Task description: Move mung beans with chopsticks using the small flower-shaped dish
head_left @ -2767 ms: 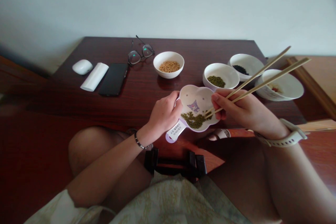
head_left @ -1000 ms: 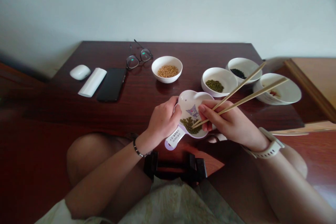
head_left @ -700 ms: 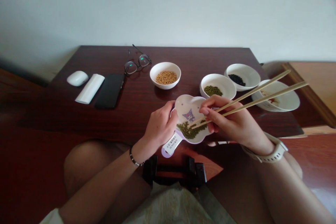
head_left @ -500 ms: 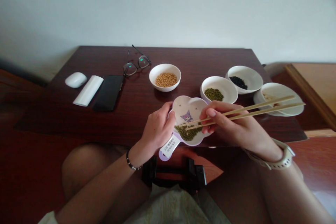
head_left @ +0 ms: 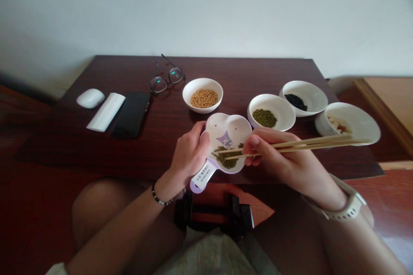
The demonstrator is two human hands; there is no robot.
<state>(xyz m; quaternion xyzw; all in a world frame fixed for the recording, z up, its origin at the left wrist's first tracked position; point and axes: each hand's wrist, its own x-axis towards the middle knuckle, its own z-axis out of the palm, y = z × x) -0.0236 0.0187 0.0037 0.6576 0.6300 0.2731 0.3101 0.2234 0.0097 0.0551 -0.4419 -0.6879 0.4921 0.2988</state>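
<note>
My left hand (head_left: 190,152) is closed on the left rim of a cloud-shaped dish (head_left: 211,124), white inside with a cartoon figure and a labelled lilac handle. The dish is tilted above the table's front edge, and green beans (head_left: 227,161) lie gathered in its lower part. In my right hand (head_left: 271,148) is a pair of wooden chopsticks (head_left: 309,142), their tips down among those beans. Whether the tips pinch a bean is too small to tell. Just beyond my right hand stands a white bowl (head_left: 285,114) holding more green beans (head_left: 264,118).
A bowl of yellow soybeans (head_left: 204,99) stands mid-table. At the right are a bowl of black beans (head_left: 295,102) and one with pale pieces (head_left: 338,125). Glasses (head_left: 167,80), a black phone (head_left: 131,114), a white case (head_left: 106,112) and a rounded white object (head_left: 90,98) lie left.
The dish and my left hand have shifted slightly left and up. The chopsticks' rear ends have come closer together and dropped a little, while their tips stay in the beans.
</note>
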